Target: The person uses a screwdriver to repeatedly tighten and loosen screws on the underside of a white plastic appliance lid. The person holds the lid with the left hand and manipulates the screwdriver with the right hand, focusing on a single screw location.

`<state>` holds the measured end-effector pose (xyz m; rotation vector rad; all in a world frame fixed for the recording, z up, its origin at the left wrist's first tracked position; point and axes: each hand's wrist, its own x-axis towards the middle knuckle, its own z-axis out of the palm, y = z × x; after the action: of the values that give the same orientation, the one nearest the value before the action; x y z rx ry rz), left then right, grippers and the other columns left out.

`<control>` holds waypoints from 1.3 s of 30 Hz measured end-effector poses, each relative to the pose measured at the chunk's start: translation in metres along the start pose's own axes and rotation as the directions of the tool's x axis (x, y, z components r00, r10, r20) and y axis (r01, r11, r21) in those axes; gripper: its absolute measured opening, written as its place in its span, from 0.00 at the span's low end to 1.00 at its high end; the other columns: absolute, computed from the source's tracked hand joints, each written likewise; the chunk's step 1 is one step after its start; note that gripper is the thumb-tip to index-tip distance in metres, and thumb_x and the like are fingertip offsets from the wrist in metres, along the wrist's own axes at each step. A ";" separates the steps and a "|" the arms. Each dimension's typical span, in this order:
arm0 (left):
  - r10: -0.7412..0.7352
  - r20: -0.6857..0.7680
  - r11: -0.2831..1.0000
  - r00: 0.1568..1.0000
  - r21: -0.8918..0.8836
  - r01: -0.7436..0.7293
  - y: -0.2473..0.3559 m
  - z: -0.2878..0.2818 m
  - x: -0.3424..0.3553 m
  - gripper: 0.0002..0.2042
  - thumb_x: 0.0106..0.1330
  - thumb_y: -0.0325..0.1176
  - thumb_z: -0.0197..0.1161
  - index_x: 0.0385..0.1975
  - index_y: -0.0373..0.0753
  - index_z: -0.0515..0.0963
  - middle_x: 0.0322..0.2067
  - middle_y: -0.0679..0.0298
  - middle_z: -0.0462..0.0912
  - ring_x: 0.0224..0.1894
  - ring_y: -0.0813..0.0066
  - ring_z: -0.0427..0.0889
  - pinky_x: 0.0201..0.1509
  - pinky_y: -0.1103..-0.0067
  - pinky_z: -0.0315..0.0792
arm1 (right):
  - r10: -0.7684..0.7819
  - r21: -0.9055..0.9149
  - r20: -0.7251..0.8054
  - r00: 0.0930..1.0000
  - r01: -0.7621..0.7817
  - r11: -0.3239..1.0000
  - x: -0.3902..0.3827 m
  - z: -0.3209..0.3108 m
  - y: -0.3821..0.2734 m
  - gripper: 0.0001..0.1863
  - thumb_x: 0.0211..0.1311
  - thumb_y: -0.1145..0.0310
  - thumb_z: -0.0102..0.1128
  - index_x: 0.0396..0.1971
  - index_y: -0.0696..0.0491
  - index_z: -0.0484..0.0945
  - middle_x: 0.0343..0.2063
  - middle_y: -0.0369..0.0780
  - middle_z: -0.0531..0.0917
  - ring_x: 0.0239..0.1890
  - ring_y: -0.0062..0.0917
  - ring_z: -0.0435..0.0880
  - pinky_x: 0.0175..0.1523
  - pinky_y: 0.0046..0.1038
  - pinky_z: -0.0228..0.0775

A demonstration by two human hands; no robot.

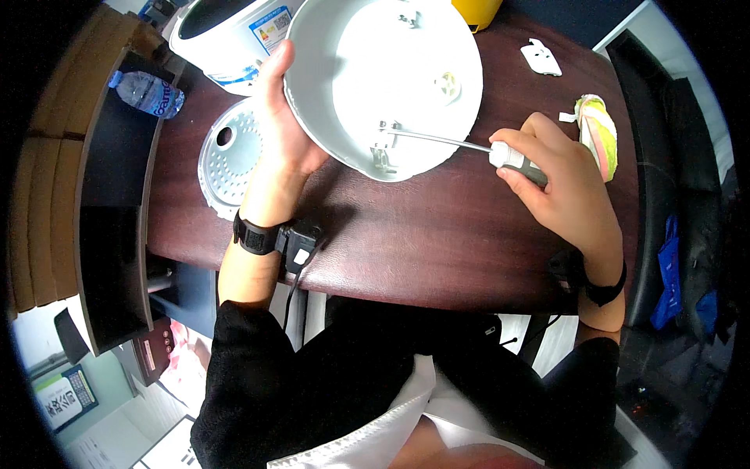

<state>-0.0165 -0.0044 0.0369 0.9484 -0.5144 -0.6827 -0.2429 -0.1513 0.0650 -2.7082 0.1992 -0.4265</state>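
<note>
Over the far half of the table (pixel 422 242), I hold a round white pan (pixel 375 62) in my left hand (pixel 293 129), its inside facing me, thumb against its rim and the other fingers hidden behind. Toward the right edge, my right hand (pixel 558 176) wraps thumb and fingers around the handle of a screwdriver (pixel 504 155), whose shaft reaches left to a small metal fitting (pixel 385 134) inside the pan. Near the left edge lies a perforated disc (pixel 219 168), with a white appliance body (pixel 226 48) toward the far left corner and a yellow-green bundle (pixel 600 133) by the right edge.
</note>
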 end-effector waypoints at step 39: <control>-0.255 0.128 0.964 0.959 -0.039 0.261 -0.007 -0.002 0.006 0.30 0.60 0.55 0.51 0.55 0.38 0.65 0.50 0.54 0.72 0.51 0.63 0.73 0.54 0.66 0.69 | 0.070 0.113 0.137 0.988 -0.085 0.990 0.000 0.015 0.014 0.14 0.53 0.66 0.58 0.37 0.59 0.75 0.29 0.49 0.79 0.30 0.41 0.79 0.35 0.34 0.69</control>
<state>-0.0134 -0.0104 0.0305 0.9340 -0.4804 -0.9909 -0.2395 -0.1588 0.0467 -2.5906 0.2337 -0.2271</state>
